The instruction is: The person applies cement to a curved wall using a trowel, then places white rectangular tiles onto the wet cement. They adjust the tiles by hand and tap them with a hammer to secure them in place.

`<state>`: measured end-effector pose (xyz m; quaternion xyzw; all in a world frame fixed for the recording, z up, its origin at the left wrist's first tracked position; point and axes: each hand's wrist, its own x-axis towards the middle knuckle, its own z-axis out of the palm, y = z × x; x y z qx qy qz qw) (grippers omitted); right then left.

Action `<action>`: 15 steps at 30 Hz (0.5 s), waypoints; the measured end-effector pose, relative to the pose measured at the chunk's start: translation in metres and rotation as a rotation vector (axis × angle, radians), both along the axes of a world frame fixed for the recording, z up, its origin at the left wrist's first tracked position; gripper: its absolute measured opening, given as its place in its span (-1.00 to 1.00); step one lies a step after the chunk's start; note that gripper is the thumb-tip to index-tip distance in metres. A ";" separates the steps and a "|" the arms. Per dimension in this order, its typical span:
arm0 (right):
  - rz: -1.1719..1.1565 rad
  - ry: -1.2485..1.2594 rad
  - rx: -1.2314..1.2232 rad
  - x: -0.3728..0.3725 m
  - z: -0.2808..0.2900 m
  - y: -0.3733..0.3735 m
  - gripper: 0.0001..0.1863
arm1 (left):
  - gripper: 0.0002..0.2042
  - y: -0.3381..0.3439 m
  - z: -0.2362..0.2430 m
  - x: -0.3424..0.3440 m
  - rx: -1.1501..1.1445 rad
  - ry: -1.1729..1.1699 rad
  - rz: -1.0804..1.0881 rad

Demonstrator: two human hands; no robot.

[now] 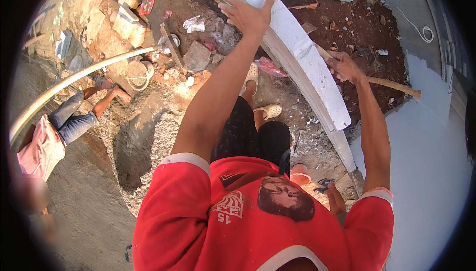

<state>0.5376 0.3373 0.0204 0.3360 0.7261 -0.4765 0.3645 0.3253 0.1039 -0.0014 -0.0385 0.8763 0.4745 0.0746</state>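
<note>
My left hand (249,15) lies over the top edge of a low wall of pale grey blocks (302,43), its fingers and thumb spread. It holds nothing. On the wall's other side, my right hand (345,66) has its fingers wrapped around a light wooden stick (391,84). One end of this stick points to the right, over the pale grey surface, while the other reaches the wall's side. A joint line crosses the blocks just beyond my left hand.
Another person (69,122) in a pink top is at the left, beside a long curved pole (74,70). Broken stones (130,25) and litter cover the ground. Dark red soil (364,33) lies behind the wall. An orange bucket (300,174) and another person's foot (325,185) show near my waist.
</note>
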 end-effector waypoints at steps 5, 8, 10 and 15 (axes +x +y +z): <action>-0.057 0.001 0.050 0.029 0.011 0.009 -0.48 | -0.02 0.002 -0.056 -0.045 0.217 -0.033 -0.011; -0.113 -0.004 0.076 0.055 0.021 0.018 -0.44 | -0.10 0.000 -0.072 -0.038 0.436 -0.033 0.050; -0.150 -0.004 0.095 0.076 0.027 0.027 -0.42 | -0.04 0.003 -0.069 -0.037 0.683 -0.159 0.175; -0.346 -0.008 0.266 0.115 0.029 0.036 -0.35 | -0.06 -0.001 -0.047 -0.038 0.854 -0.206 0.070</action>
